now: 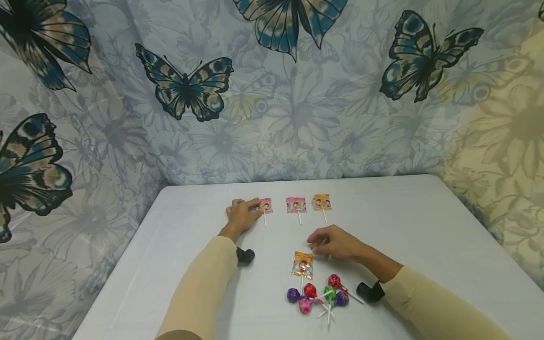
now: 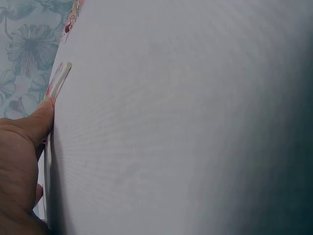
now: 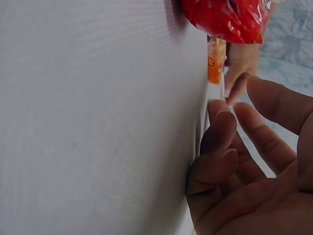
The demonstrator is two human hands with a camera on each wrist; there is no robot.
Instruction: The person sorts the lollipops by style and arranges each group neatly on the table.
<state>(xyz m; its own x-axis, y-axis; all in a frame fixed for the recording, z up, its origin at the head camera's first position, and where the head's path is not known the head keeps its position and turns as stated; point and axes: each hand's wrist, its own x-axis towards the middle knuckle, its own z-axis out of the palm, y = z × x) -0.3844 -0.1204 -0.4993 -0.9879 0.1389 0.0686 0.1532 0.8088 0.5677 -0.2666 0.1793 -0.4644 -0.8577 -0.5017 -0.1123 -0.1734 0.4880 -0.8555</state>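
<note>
My left hand (image 1: pixel 243 216) pinches the left edge of a flat pink-wrapped lollipop (image 1: pixel 265 206) near the table's far edge. In the left wrist view, the thumb (image 2: pixel 41 117) lies against this wrapper, its white stick (image 2: pixel 61 81) poking out. Right of it lie another pink-wrapped lollipop (image 1: pixel 296 205) and an orange-wrapped lollipop (image 1: pixel 321 202), sticks toward me. My right hand (image 1: pixel 335 242) rests by the table with loosely bent fingers, holding nothing. Just left of and below it lies a second orange-wrapped lollipop (image 1: pixel 302 265), apart from the fingers.
Nearer me is a loose pile of round lollipops: a red one (image 1: pixel 334 281), a green one (image 1: pixel 329 293), a purple one (image 1: pixel 293 295), a pink one (image 1: pixel 305 306) and others, sticks crossing. The white table (image 1: pixel 382 208) meets a butterfly-patterned backdrop (image 1: pixel 297 141) behind.
</note>
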